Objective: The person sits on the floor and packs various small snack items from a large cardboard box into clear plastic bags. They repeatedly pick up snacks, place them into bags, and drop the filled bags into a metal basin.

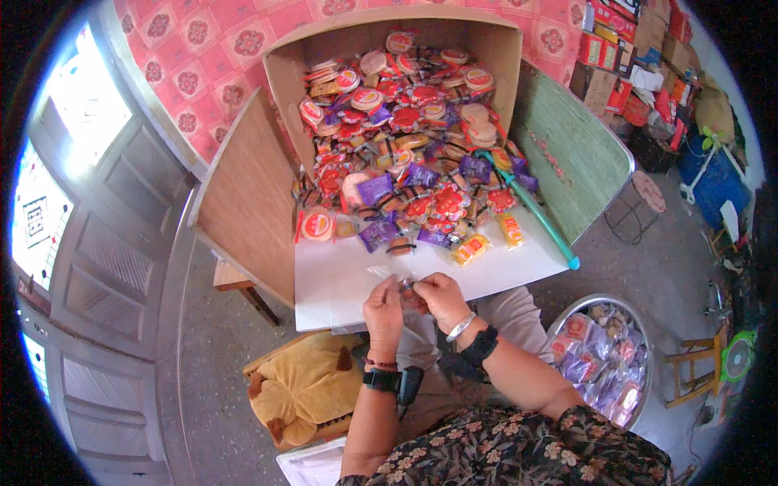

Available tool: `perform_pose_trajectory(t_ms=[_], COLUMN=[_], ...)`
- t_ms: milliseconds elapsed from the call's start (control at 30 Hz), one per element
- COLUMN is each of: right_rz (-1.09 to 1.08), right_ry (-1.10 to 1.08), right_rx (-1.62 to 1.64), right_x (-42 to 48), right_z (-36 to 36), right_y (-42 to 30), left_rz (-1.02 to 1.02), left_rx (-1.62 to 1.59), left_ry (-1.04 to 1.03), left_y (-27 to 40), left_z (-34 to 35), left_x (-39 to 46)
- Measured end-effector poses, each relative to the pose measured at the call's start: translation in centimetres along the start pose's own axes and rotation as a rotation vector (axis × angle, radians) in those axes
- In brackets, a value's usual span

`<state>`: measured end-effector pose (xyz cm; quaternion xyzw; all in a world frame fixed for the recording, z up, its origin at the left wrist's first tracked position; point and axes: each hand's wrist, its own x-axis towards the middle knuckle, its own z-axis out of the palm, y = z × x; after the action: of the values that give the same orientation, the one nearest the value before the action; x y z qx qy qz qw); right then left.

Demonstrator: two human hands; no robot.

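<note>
Near the front edge of a white work surface (328,285), my left hand (384,310) pinches the clear edge of a small plastic packet (412,297). My right hand (442,299), with a silver bangle at the wrist, grips the packet's other side; dark and brownish contents show between the fingers. Beyond my hands lie a round snack with a dark band (400,245), purple packets (378,234) and yellow-wrapped snacks (471,249). Behind them a large heap of wrapped snacks (407,121) spills from a cardboard box (504,79) lying on its side.
A wooden board (249,200) stands left of the heap and a green board (565,152) right of it. A teal tube (538,212) lies along the right side. A round metal basin (645,364) of filled clear bags stands at lower right, a plush cushion (310,383) at lower left.
</note>
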<state>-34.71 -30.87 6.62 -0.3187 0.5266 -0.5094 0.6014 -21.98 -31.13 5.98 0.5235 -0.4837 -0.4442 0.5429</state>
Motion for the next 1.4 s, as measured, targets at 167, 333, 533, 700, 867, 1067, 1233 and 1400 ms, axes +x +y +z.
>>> perform_pose_trajectory(t_ms=[167, 333, 533, 700, 867, 1067, 1233, 1400], right_rz=[-0.343, -0.637, -0.578, -0.527, -0.627, -0.408, -0.459, -0.595], right_ry=[0.016, 0.122, -0.046, -0.071, 0.023, 0.226, 0.122, 0.062], right_rx=[-0.627, -0.968, -1.259, -1.323, -1.21, -0.583, -0.564, -0.656], right_x=[1.8, 3.1, 5.7, 5.1, 4.5, 4.3, 1.5, 0.2], right_z=[0.1, 0.7, 1.3, 1.2, 0.2, -1.9, -2.2, -0.4], right_y=[1.6, -0.4, -1.8, -2.4, -0.6, -0.4, -1.1, 0.0], left_rz=[-0.004, -0.133, -0.114, -0.159, -0.147, -0.157, -0.129, 0.048], left_rx=[-0.037, -0.108, -0.124, -0.144, -0.123, -0.175, -0.159, -0.051], left_ry=[-0.034, 0.003, 0.006, -0.009, -0.018, -0.02, 0.004, -0.034], left_y=[-0.1, 1.1, -0.1, 0.0, -0.1, 0.8, 1.0, -1.6], left_z=[-0.2, -1.1, -1.0, -1.0, -1.2, -0.8, -0.5, 0.1], left_x=[0.1, -0.1, 0.1, 0.2, 0.1, -0.2, -0.3, 0.2])
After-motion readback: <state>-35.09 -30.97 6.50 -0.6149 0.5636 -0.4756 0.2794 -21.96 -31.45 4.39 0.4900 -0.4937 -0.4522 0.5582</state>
